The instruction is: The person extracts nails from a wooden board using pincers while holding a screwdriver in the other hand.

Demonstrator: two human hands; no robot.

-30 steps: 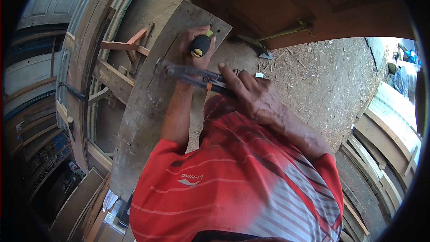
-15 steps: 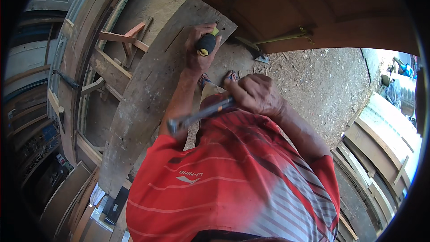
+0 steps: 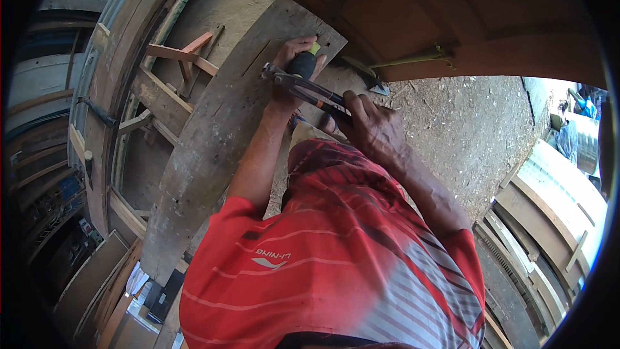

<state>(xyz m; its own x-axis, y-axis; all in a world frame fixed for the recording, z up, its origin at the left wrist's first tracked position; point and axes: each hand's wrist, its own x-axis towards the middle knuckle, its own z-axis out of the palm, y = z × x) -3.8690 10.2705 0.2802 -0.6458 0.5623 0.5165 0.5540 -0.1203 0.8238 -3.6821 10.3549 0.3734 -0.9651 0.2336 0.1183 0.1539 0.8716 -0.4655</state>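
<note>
My left hand (image 3: 292,52) is wrapped round a thick black and yellow-green tool handle (image 3: 301,64), over the far end of a worn wooden bench plank (image 3: 210,126). The working end of that tool is out of sight. In my right hand (image 3: 374,128) is a pair of metal pincers (image 3: 307,85) with dark, orange-marked grips. Their two handles stand slightly apart. The pincers' head points left, above my left wrist and near the black handle; whether they touch cannot be told.
A brown panelled wooden door (image 3: 452,19) stands at the far right, with a yellow-green strap (image 3: 413,59) along its lower part. Wooden framing (image 3: 161,97) lies left of the plank. Stacked boards (image 3: 549,207) are at the right. Wood chips litter the ground (image 3: 452,123).
My right hand has swung the pincers' head forward, from near my left elbow up to my left wrist. My left hand has kept its grip, shifting slightly to the right.
</note>
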